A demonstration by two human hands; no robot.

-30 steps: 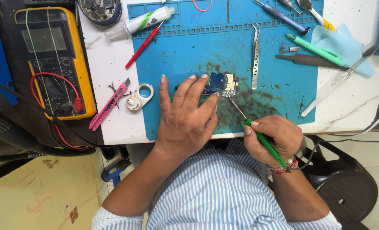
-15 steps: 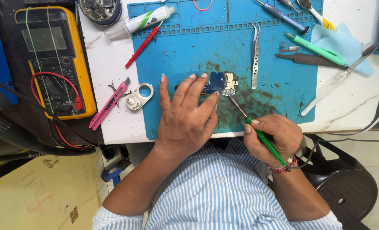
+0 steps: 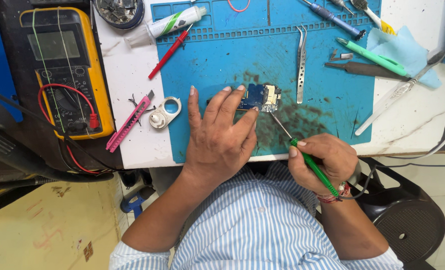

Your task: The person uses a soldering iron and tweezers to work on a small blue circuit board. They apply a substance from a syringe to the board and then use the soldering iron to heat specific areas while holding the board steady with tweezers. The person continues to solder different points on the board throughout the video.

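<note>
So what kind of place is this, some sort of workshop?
Most likely a small electronics repair bench. A yellow multimeter sits at one side, tweezers lie on a stained blue work mat, and the left hand steadies a small circuit board while the right hand holds a green-handled tool.

**A small electronics repair bench**

This was a repair workshop: a stained blue work mat [image 3: 222, 65] covered the white bench [image 3: 127, 85], a yellow multimeter [image 3: 65, 70] sat at 9 o'clock, and tweezers [image 3: 301, 62] and screwdrivers [image 3: 335, 14] (several of them) lay toward 1 o'clock.
</note>
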